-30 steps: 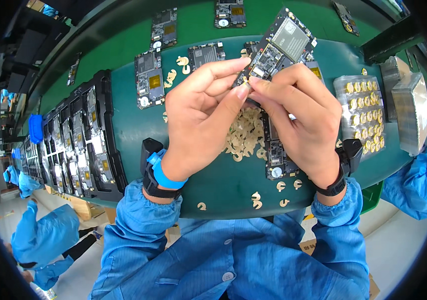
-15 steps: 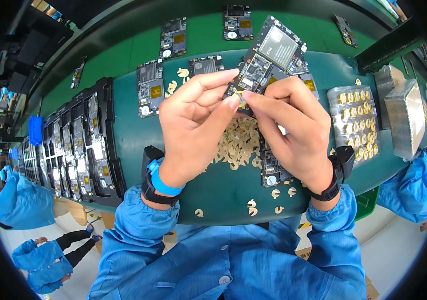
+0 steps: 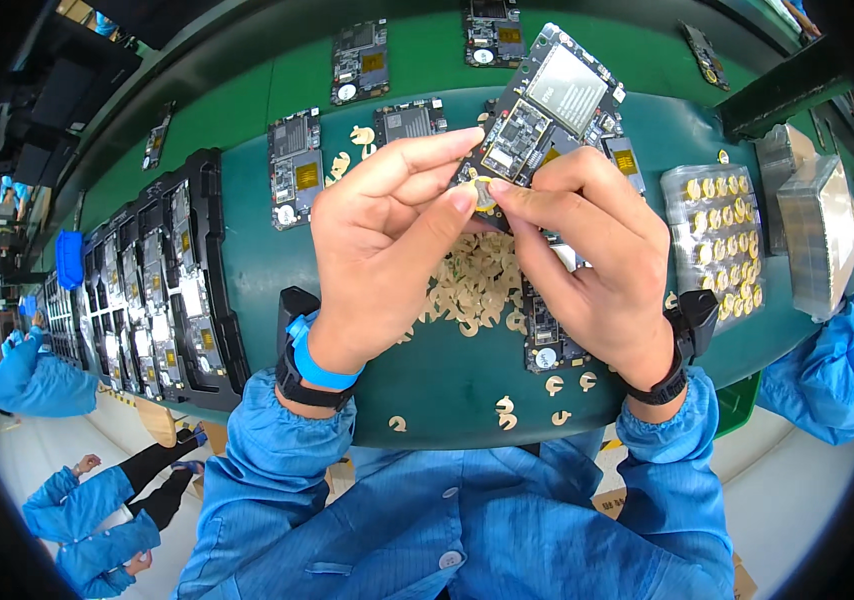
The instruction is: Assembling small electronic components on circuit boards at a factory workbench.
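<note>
A black circuit board (image 3: 519, 140) with a silver shield plate is held tilted above the table. My left hand (image 3: 372, 240) grips its lower left corner between thumb and fingers. At that same corner sits a round silver coin cell (image 3: 485, 195) with yellow around its edge. My right hand (image 3: 602, 245) is closed, its thumb and index fingertips pinched at the coin cell. Whether other fingers of this hand also bear on the board is hidden. Below both hands lies a heap of cream-coloured notched paper discs (image 3: 472, 285). Another circuit board (image 3: 547, 340) lies partly under my right hand.
A black tray (image 3: 209, 300) full of boards stands at left. More boards (image 3: 294, 170) lie on the green table (image 3: 277, 270) and beyond it. At right are a clear tray of coin cells (image 3: 717, 240) and plastic-wrapped boxes (image 3: 819, 235). Other people in blue work nearby.
The coin cell shows more between my fingertips, where mostly a yellow edge showed before. Both hands have shifted slightly apart. The person at lower left has moved.
</note>
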